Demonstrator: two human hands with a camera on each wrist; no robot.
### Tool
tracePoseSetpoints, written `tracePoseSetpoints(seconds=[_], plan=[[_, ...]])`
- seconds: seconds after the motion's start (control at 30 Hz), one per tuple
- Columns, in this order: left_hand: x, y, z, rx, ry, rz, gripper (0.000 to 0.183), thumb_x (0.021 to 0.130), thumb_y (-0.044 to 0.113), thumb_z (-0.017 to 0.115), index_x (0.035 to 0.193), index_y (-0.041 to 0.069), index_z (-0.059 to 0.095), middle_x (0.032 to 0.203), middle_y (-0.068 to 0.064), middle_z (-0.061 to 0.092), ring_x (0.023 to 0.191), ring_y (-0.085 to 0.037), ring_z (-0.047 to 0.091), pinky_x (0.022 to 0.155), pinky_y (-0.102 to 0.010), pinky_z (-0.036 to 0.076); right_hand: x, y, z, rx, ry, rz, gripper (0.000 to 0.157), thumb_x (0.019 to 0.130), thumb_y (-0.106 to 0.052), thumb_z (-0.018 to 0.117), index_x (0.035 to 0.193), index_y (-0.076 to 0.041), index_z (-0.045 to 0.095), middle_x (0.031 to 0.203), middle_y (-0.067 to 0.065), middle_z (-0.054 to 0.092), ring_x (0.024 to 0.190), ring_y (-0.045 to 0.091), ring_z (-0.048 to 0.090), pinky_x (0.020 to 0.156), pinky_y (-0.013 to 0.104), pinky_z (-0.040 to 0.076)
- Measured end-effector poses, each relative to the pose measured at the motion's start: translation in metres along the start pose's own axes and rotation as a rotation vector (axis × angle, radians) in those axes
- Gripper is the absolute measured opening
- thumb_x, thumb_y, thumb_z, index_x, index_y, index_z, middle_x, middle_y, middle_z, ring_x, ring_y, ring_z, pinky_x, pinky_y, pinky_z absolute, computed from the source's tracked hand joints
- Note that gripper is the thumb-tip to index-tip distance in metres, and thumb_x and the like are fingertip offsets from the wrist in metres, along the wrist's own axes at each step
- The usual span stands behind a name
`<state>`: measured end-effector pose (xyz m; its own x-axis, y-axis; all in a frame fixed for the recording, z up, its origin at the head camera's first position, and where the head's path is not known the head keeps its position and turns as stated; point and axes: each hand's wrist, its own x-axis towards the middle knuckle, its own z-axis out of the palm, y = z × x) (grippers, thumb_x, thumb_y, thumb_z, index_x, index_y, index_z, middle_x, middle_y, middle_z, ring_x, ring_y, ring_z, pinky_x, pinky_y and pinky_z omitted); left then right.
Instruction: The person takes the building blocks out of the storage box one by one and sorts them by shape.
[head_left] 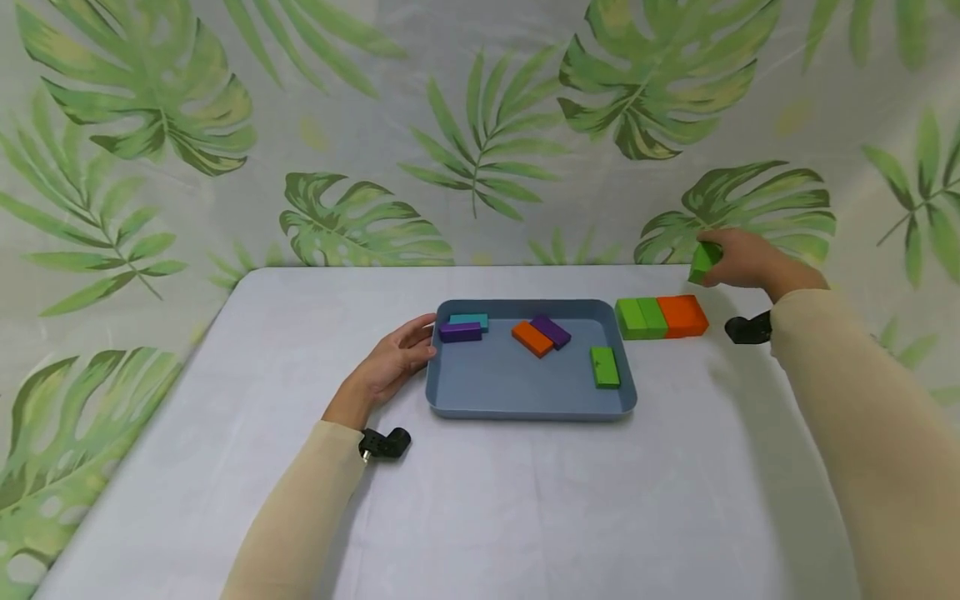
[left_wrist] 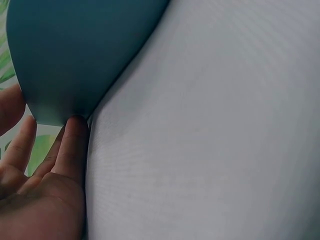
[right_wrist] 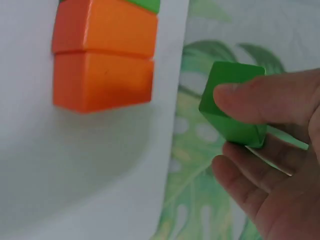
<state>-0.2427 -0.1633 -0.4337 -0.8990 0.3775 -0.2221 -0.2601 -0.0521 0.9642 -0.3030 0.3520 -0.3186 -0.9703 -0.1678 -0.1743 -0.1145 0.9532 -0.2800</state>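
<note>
Pinching a green block (head_left: 702, 265) between thumb and fingers, your right hand (head_left: 753, 262) hangs to the right of the tray (head_left: 517, 387), beyond a row of green and orange blocks (head_left: 652, 318) beside the tray. Your left hand (head_left: 388, 360), fingers loosely extended, touches the tray's left edge; how firmly is hard to tell. Inside the tray lie a teal block (head_left: 472, 318), two purple blocks (head_left: 460, 333), an orange block (head_left: 531, 340) and another green block (head_left: 606, 371).

Tray (head_left: 517, 383) and block row (head_left: 662, 318) on white table (head_left: 487, 508)
</note>
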Motion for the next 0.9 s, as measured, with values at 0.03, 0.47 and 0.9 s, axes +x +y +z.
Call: tracePoseSetpoints(seconds=[0.03,0.47,0.9], plan=[[0.000,0.000,0.000,0.002,0.001,0.002,0.070,0.097,-0.003,0.053,0.158,0.013,0.025,0.165,-0.015,0.022,0.152,-0.030,0.026,0.125,-0.048,0.021,-0.001,0.003,0.000,0.002,-0.001,0.008,0.076,0.080,-0.008,0.067,0.145,0.012,0.034,0.132,0.040,0.043,0.096,0.042,0.045,0.078,0.050,0.043],[-0.001,0.000,-0.001,0.007,0.004,-0.003,0.070,0.097,-0.003,0.052,0.159,0.013,0.024,0.166,-0.015,0.021,0.152,-0.030,0.025,0.125,-0.048,0.021,-0.009,0.034,0.020,-0.027,-0.037,0.106,0.074,0.073,-0.004,0.062,0.141,0.011,0.038,0.116,0.035,0.049,0.086,0.037,0.043,0.068,0.043,0.040],[0.001,0.000,0.000,0.006,0.001,-0.006,0.070,0.097,-0.004,0.052,0.159,0.013,0.024,0.166,-0.015,0.021,0.153,-0.029,0.024,0.126,-0.047,0.021,-0.016,0.046,0.038,-0.021,-0.083,0.044,0.072,0.071,0.003,0.056,0.142,0.005,0.041,0.116,0.035,0.049,0.081,0.032,0.042,0.062,0.032,0.034]])
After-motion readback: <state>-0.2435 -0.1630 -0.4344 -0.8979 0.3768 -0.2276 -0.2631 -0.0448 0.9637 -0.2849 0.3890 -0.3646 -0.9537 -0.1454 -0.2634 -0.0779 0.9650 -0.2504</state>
